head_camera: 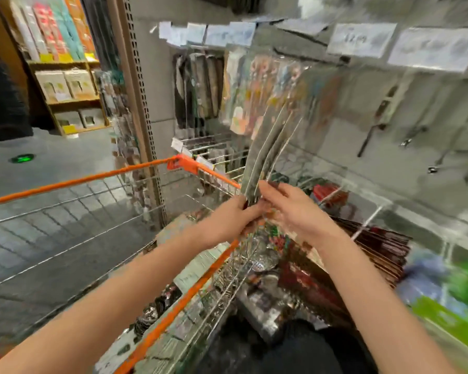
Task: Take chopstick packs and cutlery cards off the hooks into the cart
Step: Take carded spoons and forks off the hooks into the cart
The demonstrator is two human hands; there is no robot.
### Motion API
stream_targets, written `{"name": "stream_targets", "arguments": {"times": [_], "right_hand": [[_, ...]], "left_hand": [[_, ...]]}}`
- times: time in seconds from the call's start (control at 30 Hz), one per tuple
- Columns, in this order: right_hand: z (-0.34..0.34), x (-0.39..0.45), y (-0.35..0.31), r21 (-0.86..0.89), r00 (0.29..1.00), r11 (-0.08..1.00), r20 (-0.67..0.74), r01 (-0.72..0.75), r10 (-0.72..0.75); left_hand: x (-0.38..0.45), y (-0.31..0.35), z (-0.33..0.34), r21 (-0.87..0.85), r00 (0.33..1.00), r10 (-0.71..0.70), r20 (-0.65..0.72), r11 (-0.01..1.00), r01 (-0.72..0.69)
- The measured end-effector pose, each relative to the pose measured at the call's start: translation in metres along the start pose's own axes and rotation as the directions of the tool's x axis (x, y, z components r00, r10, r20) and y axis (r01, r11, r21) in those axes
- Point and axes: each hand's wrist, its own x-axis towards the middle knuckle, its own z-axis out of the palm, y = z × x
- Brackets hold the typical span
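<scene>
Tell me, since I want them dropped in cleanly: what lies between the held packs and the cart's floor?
In the head view, the orange rim of the cart runs under both hands, left hand and right hand, gripping the packs.

A grey tiled floor [52, 211], a grey wall [157, 85] with holes, and wooden shelves [73, 101] far back on the left.

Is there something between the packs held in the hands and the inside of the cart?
Nothing visible blocks them. Both hands, left hand and right hand, hold the packs just above the cart's orange rim, and the cart is open on top.
</scene>
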Motion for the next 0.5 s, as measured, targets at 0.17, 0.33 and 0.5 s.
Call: {"name": "stream_targets", "arguments": {"times": [0.17,0.33,0.5], "right_hand": [[-0.060,-0.044,0.009,0.217,0.974,0.974,-0.226,0.072,-0.021],[-0.101,-0.098,0.020,0.210,0.895,0.956,-0.435,0.206,-0.097],[-0.130,-0.142,0.030,0.227,0.736,0.926,-0.673,0.300,-0.073]], "left_hand": [[0.025,0.030,0.063,0.035,0.974,0.117,0.196,0.991,-0.127],[0.035,0.056,0.119,0.072,0.884,0.238,0.402,0.955,-0.289],[0.038,0.073,0.173,-0.072,0.792,0.259,0.553,0.962,-0.264]]}}
